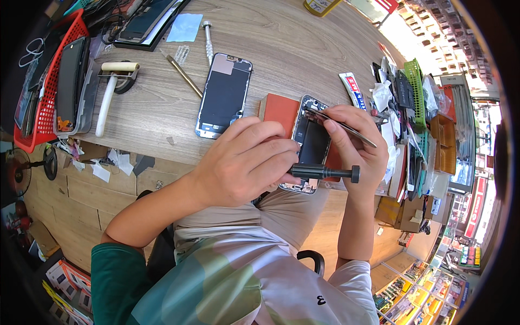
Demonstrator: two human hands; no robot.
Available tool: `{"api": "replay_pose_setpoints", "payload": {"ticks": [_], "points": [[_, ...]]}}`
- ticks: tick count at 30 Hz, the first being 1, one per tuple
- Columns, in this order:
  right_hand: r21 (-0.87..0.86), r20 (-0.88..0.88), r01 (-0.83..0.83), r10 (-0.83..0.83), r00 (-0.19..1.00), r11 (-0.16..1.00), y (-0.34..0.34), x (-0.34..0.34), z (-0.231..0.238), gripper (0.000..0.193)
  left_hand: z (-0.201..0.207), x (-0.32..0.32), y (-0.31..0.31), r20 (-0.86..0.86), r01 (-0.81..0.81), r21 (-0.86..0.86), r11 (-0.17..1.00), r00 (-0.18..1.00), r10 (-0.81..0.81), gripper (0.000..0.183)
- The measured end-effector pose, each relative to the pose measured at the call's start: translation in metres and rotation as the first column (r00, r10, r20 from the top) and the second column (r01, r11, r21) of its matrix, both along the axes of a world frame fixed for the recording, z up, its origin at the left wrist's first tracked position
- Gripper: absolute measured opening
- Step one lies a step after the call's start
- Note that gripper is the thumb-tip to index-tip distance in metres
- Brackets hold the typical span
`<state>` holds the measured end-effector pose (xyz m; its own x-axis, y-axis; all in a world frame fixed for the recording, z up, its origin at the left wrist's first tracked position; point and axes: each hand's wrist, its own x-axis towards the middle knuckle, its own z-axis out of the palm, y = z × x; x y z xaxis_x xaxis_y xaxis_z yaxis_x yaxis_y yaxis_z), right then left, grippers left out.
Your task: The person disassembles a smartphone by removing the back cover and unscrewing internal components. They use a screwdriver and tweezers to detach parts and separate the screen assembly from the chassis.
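An opened phone body [313,142] with its inner parts bare leans on a reddish-brown block [281,106] at the table's near edge. My left hand [252,157] is closed at the phone's left side, with a black screwdriver [325,172] sticking out of its fingers to the right. What its fingertips touch on the phone is partly hidden. Closed on metal tweezers [352,133], my right hand [360,138] has their tips at the top part of the phone body. A detached phone screen [223,95], dark inner side up, lies left of the block.
Beyond the screen lie a gold pen-like tool [184,75] and a silver screwdriver [208,42]. A white-handled roller [107,103] and red basket [47,86] stand at left. On the right are a glue tube [352,91], a green basket [415,89] and crowded small items.
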<state>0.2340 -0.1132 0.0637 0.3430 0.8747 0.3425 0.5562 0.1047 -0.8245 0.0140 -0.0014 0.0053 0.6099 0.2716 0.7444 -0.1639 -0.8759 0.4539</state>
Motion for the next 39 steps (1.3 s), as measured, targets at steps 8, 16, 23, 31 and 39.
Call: {"api": "replay_pose_setpoints", "payload": {"ticks": [8,16,23,31,39], "points": [[0.003,0.005,-0.005,0.005,1.0,1.0,0.0,0.002,0.0,0.02,0.001,-0.001,0.0,-0.008,-0.005,0.0,1.0,1.0,0.005,0.037],[0.014,0.011,-0.028,0.028,1.0,1.0,0.002,0.001,0.0,0.02,0.001,-0.001,0.0,-0.011,-0.001,-0.001,1.0,1.0,0.001,0.038],[-0.03,0.129,-0.011,0.015,0.992,0.999,0.006,-0.002,0.009,0.016,0.001,-0.001,0.0,-0.011,-0.007,0.002,1.0,1.0,0.007,0.039],[-0.047,0.195,-0.028,0.037,0.98,0.998,0.008,0.003,0.02,0.016,0.001,-0.001,0.0,-0.012,-0.003,0.006,1.0,1.0,0.003,0.038],[-0.029,0.078,0.023,-0.021,0.997,0.999,-0.019,0.002,0.034,0.016,0.002,-0.001,0.003,-0.034,-0.004,-0.045,0.999,0.999,0.003,0.035]]}}
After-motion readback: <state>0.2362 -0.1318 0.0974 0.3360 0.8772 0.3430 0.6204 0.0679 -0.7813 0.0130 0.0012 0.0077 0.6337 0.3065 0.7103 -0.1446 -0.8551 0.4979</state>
